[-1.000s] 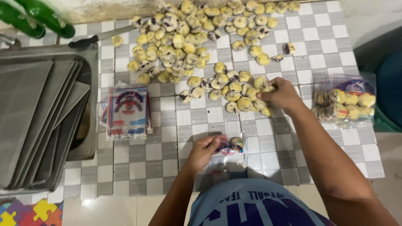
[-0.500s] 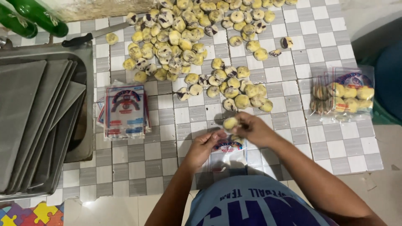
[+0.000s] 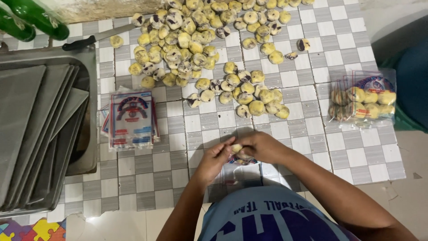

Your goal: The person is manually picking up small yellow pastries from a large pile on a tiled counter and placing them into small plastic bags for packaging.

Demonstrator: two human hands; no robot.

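The bag (image 3: pixel 238 167) lies mostly under both hands, so its mouth and how full it is cannot be made out; only a clear, printed strip shows, reaching from the hands toward the person's shirt (image 3: pixel 267 218). Its long axis seems to run toward the person, though that is hard to judge. A pale yellow bun (image 3: pixel 236 147) peeks out between the fingers, just above the bag; the bun is round, with no clear direction.

The left hand (image 3: pixel 217 156) is curled, fingertips pinching at the bun and the bag's edge. The right hand (image 3: pixel 263 147) is closed over the bun from the right, knuckles up, forearm slanting out to the lower right corner, where it is cut off.

Above the bag spreads the loose heap of buns (image 3: pixel 200 49) on the tiled surface (image 3: pixel 147 178). Left of the bag is a stack of empty bags (image 3: pixel 130 118); further left, metal trays (image 3: pixel 40 134), cropped by the edge. Right of the bag sits a filled pack (image 3: pixel 363 100).
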